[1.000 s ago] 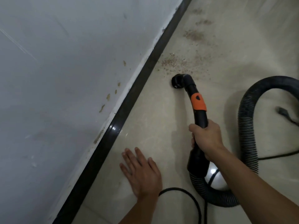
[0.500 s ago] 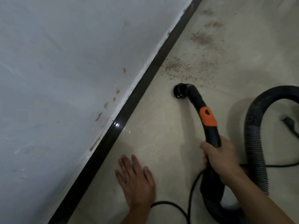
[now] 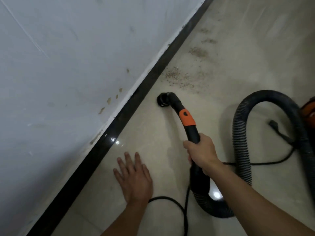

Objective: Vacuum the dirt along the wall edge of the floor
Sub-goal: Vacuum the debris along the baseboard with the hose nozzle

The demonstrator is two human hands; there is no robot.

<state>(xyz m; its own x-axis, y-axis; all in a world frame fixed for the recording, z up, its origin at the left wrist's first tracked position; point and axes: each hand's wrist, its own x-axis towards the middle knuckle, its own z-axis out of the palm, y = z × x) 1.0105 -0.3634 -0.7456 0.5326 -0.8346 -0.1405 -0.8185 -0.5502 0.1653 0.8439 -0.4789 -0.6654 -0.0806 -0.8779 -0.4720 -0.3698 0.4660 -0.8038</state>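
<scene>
My right hand (image 3: 202,153) grips the black vacuum handle (image 3: 192,132), which has an orange band (image 3: 187,119). Its curved nozzle end (image 3: 162,99) sits on the beige floor close to the black skirting (image 3: 136,97) at the foot of the white wall. Brown dirt (image 3: 177,77) lies scattered on the floor beyond the nozzle, with more patches (image 3: 198,52) farther along the wall edge. My left hand (image 3: 134,178) rests flat on the floor, fingers straight, nearer me and left of the handle.
The ribbed black hose (image 3: 242,133) loops across the floor on the right to the orange vacuum body (image 3: 309,108) at the frame's edge. A black power cable (image 3: 170,201) runs under my arms, and a plug (image 3: 274,125) lies beside the hose.
The nozzle has drawn back from the dirt and shifted toward the skirting. My right hand has moved with the handle. My left hand stays flat on the floor.
</scene>
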